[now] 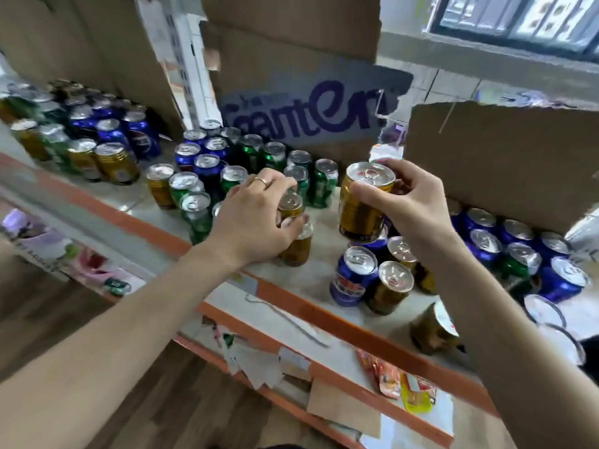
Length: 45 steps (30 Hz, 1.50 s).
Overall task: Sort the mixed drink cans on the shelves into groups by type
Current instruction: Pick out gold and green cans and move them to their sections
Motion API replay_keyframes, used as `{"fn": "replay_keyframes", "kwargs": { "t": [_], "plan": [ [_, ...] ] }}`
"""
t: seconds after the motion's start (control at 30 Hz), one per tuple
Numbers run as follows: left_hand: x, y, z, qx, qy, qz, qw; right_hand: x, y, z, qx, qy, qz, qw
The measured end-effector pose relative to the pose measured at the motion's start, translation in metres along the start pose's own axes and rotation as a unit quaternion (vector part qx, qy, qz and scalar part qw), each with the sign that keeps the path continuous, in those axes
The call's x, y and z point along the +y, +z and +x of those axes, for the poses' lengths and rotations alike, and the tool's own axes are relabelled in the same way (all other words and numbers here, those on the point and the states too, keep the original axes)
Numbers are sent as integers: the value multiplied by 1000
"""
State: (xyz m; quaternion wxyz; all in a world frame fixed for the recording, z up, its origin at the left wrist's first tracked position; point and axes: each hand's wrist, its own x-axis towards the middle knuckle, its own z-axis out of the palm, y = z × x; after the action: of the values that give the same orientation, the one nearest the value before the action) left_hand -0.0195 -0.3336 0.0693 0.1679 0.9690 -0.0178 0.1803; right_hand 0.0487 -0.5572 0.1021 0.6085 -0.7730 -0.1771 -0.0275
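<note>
My right hand grips a gold can lifted and tilted above the shelf. My left hand curls over the tops of two gold cans standing on the shelf, its fingers around them. Green cans and blue cans crowd the shelf behind my left hand. A blue can and another gold can stand below my right hand. More blue cans stand at the right.
A mixed group of blue, green and gold cans stands at the far left. Cardboard boxes stand behind and to the right. The shelf has an orange front edge; a lower shelf holds packets.
</note>
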Motion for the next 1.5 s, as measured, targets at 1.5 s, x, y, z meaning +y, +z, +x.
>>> {"fn": "replay_keyframes", "kwargs": {
  "t": [1.5],
  "plan": [
    [-603,-209,-17,37,-281,66,957,-109,694,235,-268,-56,95,957]
  ]
}}
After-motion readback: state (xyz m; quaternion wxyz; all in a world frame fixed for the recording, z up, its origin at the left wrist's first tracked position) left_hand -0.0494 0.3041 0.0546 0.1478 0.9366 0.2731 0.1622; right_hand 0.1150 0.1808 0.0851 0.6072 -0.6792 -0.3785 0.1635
